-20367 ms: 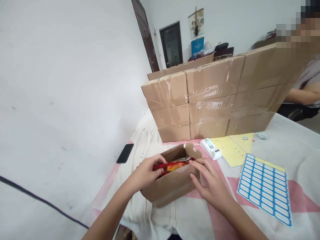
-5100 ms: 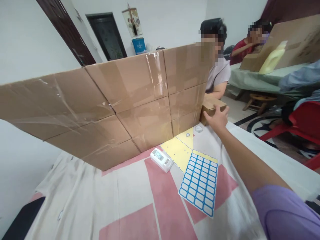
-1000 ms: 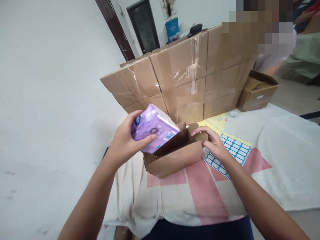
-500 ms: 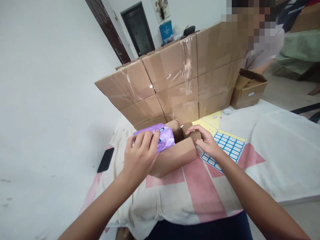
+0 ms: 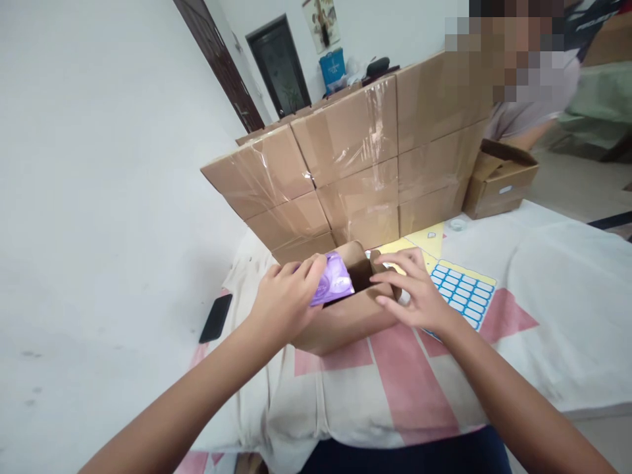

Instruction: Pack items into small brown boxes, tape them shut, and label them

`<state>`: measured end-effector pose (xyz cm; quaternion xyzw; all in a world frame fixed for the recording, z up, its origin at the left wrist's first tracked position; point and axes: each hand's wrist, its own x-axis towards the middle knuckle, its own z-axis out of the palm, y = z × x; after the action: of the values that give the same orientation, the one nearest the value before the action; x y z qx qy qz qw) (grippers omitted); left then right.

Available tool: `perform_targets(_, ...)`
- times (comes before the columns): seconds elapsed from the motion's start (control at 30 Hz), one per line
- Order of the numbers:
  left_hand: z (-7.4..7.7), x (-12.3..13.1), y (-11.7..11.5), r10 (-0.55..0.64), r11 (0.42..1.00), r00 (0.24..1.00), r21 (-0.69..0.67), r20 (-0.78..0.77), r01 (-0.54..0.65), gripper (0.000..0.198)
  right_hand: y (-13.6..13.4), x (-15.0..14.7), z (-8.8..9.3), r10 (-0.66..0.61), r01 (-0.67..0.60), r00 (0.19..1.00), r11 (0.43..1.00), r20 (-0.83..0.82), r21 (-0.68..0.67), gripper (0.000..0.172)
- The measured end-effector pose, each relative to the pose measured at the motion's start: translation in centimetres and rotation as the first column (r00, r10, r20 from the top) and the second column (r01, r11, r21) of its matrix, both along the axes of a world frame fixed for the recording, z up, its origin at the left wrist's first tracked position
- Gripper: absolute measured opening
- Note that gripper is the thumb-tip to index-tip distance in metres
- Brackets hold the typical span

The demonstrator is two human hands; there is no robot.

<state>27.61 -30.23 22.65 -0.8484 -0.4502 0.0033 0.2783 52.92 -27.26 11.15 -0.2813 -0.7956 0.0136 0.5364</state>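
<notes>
A small open cardboard box sits on the cloth-covered table in front of me. My left hand is closed around a purple plastic packet, which lies tilted in the left part of the box opening. Part of the packet is hidden under my fingers, and its exact contents cannot be made out. My right hand is at the box's right end, fingers spread and bent beside the end flap, with nothing held in them. Whether those fingertips touch the flap is unclear.
Stacked, taped cartons form a wall behind the box. A sheet of blue-edged labels lies to the right, a tape roll farther back. An open carton stands at the back right near a person. A black phone lies left.
My left hand has pushed the purple packet lower and farther into the box. The right hand's fingers have spread more at the box's right end. The view has shifted slightly.
</notes>
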Motion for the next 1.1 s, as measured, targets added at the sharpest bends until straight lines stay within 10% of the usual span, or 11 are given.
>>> perform_targets(0.23, 1.5, -1.2, -1.1, 0.166, 0.968, 0.922, -0.234, 0.350, -0.085, 0.063, -1.8, -0.4, 0.9, 0.097, -0.114, 0.990, 0.979, 0.106, 0.172, 0.020)
perform_targets(0.53, 3.7, -3.9, -1.6, 0.542, 0.819, 0.255, -0.571, 0.801, 0.051, 0.064, -2.9, 0.7, 2.3, 0.022, -0.153, 0.934, 0.926, 0.355, 0.345, 0.003)
perform_targets(0.77, 3.5, -5.4, -2.3, 0.664, 0.738, 0.002, -0.655, 0.748, 0.164, 0.075, -3.5, 2.8, 3.0, -0.131, -0.079, 0.865, 0.917, 0.484, 0.390, 0.006)
perform_targets(1.1, 3.6, -5.9, -2.9, 0.649, 0.751, -0.100, -0.615, 0.754, 0.239, 0.071, -6.0, 1.5, 6.2, 0.147, -0.079, 0.827, 0.986, 0.543, -0.145, 0.022)
